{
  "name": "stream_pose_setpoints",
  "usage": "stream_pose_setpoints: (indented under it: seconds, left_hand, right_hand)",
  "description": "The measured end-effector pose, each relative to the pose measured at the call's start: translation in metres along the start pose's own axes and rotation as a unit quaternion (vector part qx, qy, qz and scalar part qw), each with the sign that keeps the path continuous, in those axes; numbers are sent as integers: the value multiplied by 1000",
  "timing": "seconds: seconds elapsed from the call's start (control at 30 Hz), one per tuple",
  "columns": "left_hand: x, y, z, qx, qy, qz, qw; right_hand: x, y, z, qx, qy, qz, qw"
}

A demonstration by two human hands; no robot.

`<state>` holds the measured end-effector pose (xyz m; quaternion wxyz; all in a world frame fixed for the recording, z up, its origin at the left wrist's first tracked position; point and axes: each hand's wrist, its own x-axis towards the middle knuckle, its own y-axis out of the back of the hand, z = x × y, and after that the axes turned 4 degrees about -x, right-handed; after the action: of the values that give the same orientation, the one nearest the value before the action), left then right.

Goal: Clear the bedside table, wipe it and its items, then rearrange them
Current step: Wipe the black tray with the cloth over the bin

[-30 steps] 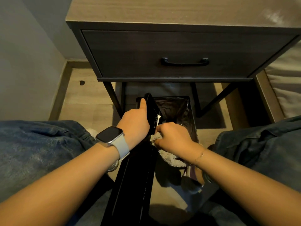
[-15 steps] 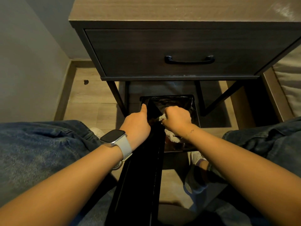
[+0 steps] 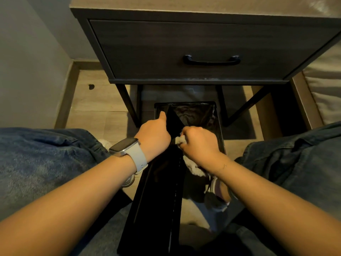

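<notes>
My left hand (image 3: 153, 137) grips the upper end of a long glossy black flat item (image 3: 158, 191), thumb pointing up along its edge. The item stands on edge between my knees and reaches from the bottom of the view up to that hand. My right hand (image 3: 199, 145) holds a whitish cloth (image 3: 192, 166) bunched against the item's right face, just beside my left hand. The dark bedside table (image 3: 184, 48) stands ahead with its drawer closed. Only the front strip of its top shows, and it is bare.
A black bin with a dark liner (image 3: 195, 111) stands on the floor under the table, between its legs. The drawer handle (image 3: 211, 60) faces me. A bed edge (image 3: 324, 85) is at the right, a wall at the left. My shoe (image 3: 217, 196) rests below the cloth.
My right hand rubbed the cloth up the black item toward its top end, then came back down a little. My left hand kept its grip.
</notes>
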<state>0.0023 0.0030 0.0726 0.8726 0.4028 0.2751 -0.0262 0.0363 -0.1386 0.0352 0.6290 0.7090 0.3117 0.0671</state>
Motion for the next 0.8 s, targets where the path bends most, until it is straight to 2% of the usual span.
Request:
stream_pose_setpoints:
  seconds: [0.13,0.33,0.57,0.8]
  left_hand:
    - [-11,-3,4,7,3,-13,1000]
    - [-6,-4,6,91,-6,-3,996]
    - [11,26,12,163,-20,-8,986]
    - [22,41,33,282,-35,-20,959]
  right_hand:
    - [27,-15,16,5,-55,26,998]
    - [44,-24,10,10,-45,33,998]
    - [48,-1,19,39,-102,44,993]
    - [41,16,49,191,-183,43,963]
